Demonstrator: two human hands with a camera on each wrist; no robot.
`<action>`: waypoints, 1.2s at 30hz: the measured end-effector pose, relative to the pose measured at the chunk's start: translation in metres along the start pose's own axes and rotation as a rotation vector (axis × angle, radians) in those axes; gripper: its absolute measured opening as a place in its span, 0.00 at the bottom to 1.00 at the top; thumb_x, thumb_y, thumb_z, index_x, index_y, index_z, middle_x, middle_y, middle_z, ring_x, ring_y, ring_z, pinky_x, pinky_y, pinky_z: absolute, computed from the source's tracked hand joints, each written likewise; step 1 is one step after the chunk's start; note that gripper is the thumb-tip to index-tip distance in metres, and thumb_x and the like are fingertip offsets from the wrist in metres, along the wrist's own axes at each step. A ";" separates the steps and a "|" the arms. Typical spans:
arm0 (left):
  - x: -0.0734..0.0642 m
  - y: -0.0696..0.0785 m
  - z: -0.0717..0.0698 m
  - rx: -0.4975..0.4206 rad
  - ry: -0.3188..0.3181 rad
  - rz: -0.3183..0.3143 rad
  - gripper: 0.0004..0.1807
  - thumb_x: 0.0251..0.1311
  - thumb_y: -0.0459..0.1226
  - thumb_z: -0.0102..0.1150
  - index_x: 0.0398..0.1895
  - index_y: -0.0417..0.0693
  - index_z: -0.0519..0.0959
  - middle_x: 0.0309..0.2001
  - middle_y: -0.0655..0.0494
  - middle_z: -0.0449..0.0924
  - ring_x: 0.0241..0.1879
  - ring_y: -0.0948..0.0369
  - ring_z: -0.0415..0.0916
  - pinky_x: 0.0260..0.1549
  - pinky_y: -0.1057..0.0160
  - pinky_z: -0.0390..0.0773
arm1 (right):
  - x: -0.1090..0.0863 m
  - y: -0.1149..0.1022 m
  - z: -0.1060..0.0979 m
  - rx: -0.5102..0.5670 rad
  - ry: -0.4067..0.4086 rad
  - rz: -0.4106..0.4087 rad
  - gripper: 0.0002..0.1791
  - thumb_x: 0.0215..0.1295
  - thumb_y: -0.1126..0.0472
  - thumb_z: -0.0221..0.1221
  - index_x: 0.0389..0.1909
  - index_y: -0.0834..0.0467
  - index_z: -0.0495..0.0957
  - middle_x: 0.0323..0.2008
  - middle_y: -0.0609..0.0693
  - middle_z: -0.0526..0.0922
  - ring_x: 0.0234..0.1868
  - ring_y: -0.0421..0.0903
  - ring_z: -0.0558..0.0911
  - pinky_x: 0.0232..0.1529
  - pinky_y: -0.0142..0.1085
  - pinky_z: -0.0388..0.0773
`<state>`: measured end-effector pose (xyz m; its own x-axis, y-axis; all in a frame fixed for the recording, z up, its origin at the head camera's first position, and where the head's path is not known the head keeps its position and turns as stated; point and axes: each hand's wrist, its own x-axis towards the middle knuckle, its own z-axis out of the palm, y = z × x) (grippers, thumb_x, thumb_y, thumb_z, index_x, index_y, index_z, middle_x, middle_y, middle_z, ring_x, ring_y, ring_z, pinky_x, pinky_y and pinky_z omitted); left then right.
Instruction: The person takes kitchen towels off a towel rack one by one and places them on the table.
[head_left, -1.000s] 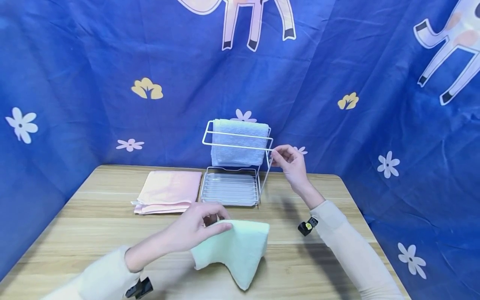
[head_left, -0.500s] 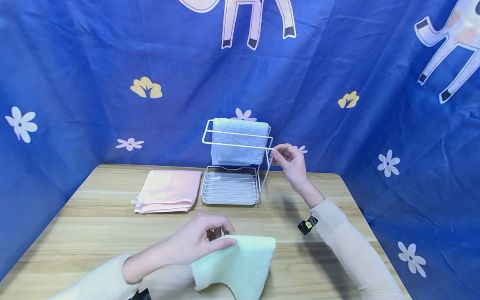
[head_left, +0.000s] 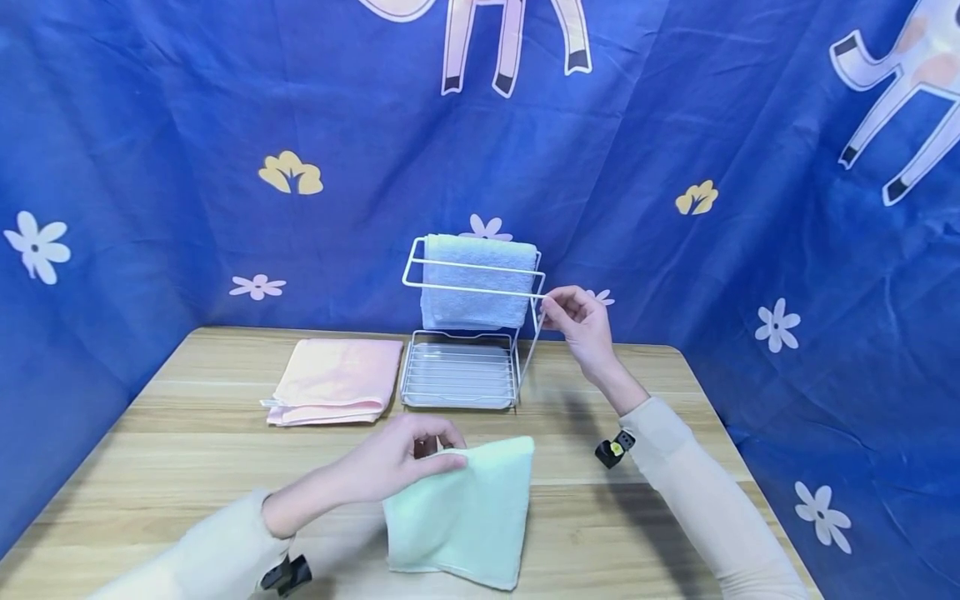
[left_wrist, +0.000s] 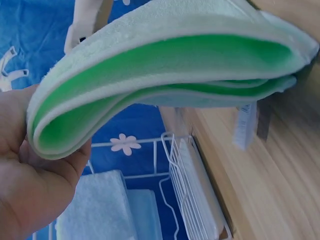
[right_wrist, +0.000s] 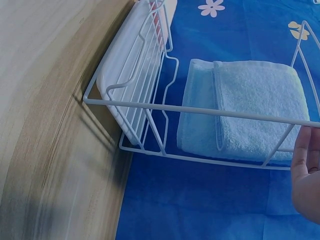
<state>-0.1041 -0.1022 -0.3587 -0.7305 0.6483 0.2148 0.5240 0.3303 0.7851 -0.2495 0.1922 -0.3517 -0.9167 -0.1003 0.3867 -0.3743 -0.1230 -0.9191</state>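
My left hand (head_left: pixel 408 458) pinches the top edge of a folded mint-green towel (head_left: pixel 468 517), which hangs down over the front of the table. The left wrist view shows the towel's layers (left_wrist: pixel 165 65) folded over one another, with a white tag below. At the back, my right hand (head_left: pixel 581 325) holds the front right corner of a white wire rack (head_left: pixel 472 291) between thumb and fingers. A light blue towel (head_left: pixel 480 308) is draped over the rack's rear bar; in the right wrist view this blue towel (right_wrist: pixel 260 105) hangs in folded layers.
A folded pink towel (head_left: pixel 341 375) lies on the wooden table (head_left: pixel 187 442) left of the rack. Beneath the rack's lower wire shelf sits a pale tray (head_left: pixel 461 379). Behind the table hangs a blue patterned curtain (head_left: pixel 360 208).
The mint-green towel dipped toward the table's front, then rose again with my left hand; its lower part now hangs flatter and wider. My right hand stays on the rack.
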 end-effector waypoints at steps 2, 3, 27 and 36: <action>0.003 -0.005 -0.001 0.010 0.001 -0.012 0.05 0.70 0.43 0.67 0.39 0.54 0.87 0.28 0.65 0.83 0.24 0.76 0.68 0.24 0.71 0.73 | 0.000 0.000 0.000 -0.001 0.000 0.001 0.14 0.74 0.73 0.58 0.38 0.49 0.83 0.32 0.40 0.86 0.33 0.36 0.85 0.39 0.30 0.87; 0.004 -0.007 -0.002 0.018 0.002 -0.016 0.05 0.70 0.43 0.67 0.39 0.54 0.87 0.28 0.65 0.83 0.24 0.76 0.69 0.24 0.71 0.73 | 0.000 0.000 0.000 -0.002 0.000 0.002 0.14 0.74 0.73 0.58 0.38 0.49 0.83 0.32 0.40 0.86 0.33 0.36 0.85 0.39 0.30 0.87; 0.031 -0.059 -0.004 0.067 -0.071 -0.107 0.07 0.72 0.43 0.65 0.43 0.52 0.88 0.36 0.62 0.88 0.30 0.72 0.73 0.35 0.69 0.76 | 0.000 -0.001 -0.001 0.013 -0.008 -0.002 0.13 0.74 0.73 0.59 0.38 0.52 0.83 0.33 0.45 0.87 0.33 0.42 0.86 0.39 0.32 0.88; 0.037 -0.079 0.003 0.080 -0.074 -0.110 0.06 0.70 0.42 0.66 0.41 0.51 0.88 0.31 0.61 0.86 0.27 0.72 0.70 0.30 0.70 0.73 | 0.001 -0.001 -0.001 0.014 -0.012 -0.006 0.14 0.74 0.73 0.59 0.38 0.50 0.83 0.33 0.42 0.87 0.33 0.40 0.87 0.39 0.33 0.88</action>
<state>-0.1707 -0.1019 -0.4145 -0.7527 0.6530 0.0839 0.4777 0.4539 0.7522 -0.2504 0.1929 -0.3508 -0.9126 -0.1114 0.3933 -0.3779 -0.1372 -0.9156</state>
